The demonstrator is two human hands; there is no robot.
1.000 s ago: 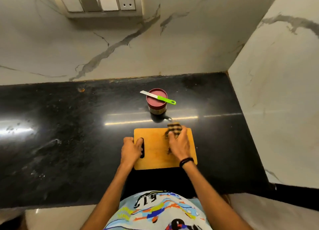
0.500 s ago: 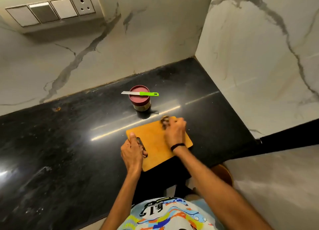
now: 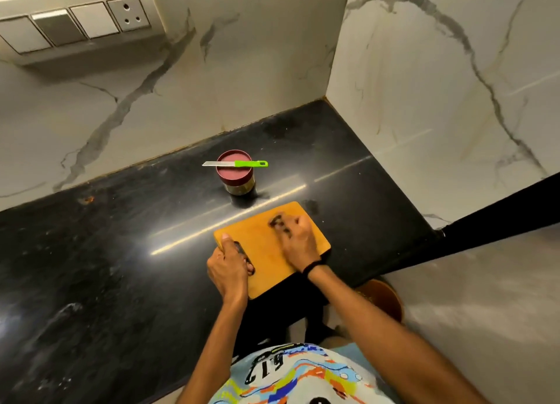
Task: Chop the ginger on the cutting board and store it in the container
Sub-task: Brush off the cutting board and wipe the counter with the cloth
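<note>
An orange cutting board [image 3: 262, 246] lies on the black counter, turned at an angle. My left hand [image 3: 228, 267] grips its left edge at the handle slot. My right hand [image 3: 298, 243] presses a dark checked cloth [image 3: 277, 222] onto the board's far right part, fingers curled over it; the cloth is blurred. Behind the board stands a container [image 3: 238, 185] with a maroon lid on. A green-handled knife [image 3: 239, 163] lies across that lid. No ginger shows in this view.
The black counter [image 3: 106, 252] ends in a corner of marble walls at the back and right. A switch and socket panel [image 3: 75, 25] sits on the back wall. A brown round object [image 3: 383, 294] is below the counter's front edge.
The view has swung left to right, so the board now looks tilted. My right hand with the cloth has shifted across the board's far right part. My left hand stays on the handle edge.
</note>
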